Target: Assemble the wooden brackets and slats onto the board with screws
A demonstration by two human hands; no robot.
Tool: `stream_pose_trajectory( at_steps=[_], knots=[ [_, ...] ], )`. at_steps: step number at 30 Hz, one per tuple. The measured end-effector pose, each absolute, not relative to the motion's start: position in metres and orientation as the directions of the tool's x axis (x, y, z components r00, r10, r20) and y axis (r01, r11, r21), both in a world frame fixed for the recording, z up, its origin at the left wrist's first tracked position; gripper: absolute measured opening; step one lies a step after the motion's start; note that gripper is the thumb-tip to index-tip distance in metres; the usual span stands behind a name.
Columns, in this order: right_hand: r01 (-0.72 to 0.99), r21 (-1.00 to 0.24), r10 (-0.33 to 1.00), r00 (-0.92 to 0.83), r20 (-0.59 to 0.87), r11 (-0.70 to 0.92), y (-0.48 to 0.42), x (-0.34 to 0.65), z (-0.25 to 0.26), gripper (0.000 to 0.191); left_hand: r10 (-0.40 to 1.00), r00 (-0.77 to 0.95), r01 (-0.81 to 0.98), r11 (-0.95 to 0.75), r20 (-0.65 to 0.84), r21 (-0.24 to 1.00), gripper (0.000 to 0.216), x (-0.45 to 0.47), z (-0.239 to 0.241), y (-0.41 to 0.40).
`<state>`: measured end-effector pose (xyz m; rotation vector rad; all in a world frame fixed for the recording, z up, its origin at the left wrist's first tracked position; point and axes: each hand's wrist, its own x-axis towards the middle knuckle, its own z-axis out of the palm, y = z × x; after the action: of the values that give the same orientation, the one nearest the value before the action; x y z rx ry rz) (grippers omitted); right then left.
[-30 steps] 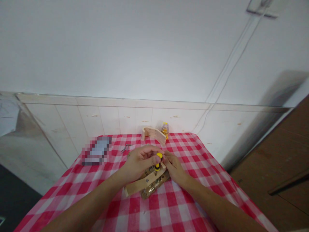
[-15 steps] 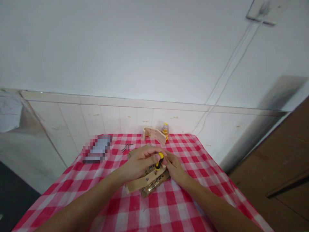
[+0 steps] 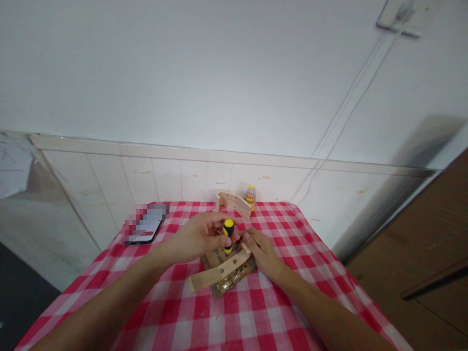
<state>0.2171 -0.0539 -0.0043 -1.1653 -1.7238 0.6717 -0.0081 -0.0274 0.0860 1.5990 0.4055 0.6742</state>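
Observation:
My left hand (image 3: 195,238) is closed round a small yellow and black screwdriver (image 3: 228,233), held upright with its tip down on a woven board (image 3: 229,280). A curved wooden piece (image 3: 215,274) with screws in it lies across that board. My right hand (image 3: 260,251) rests on the right end of the wooden piece, fingers curled against it. Both hands are at the middle of a table under a red and white checked cloth (image 3: 226,317).
A second curved wooden piece (image 3: 233,203) lies at the table's far edge beside a small clear and yellow case of bits (image 3: 250,196). A phone (image 3: 144,229) lies at the far left. A tiled wall stands right behind the table, and a brown door is at the right.
My left hand has carried the screwdriver a little to the left and away from my right hand. The right hand has stayed on the end of the wooden piece.

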Motion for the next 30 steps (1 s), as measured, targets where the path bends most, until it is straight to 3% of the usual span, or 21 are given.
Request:
stream_pose_trajectory(
  at_steps=[5,16,24,30],
  knots=[
    [0.406,-0.819,0.914,-0.154,0.375,0.404,-0.054,0.217,-0.004,0.059,0.509,0.858,-0.063,-0.037,0.073,0.997,0.021,-0.02,0.088,-0.02],
    [0.445,-0.794,0.909,-0.17,0.381,0.416,-0.056,0.218,0.001,0.061,0.505,0.856,-0.068,-0.092,0.105,0.993,0.017,-0.019,0.086,-0.017],
    [0.429,-0.802,0.909,-0.152,0.389,0.415,-0.056,0.216,0.002,0.059,0.625,0.775,-0.047,-0.095,0.097,0.994,0.038,-0.015,0.079,-0.018],
    [0.437,-0.791,0.902,-0.158,0.402,0.428,-0.057,0.216,0.004,0.058,0.687,0.719,-0.043,-0.113,0.109,0.993,0.04,-0.013,0.072,-0.015]
  ],
)
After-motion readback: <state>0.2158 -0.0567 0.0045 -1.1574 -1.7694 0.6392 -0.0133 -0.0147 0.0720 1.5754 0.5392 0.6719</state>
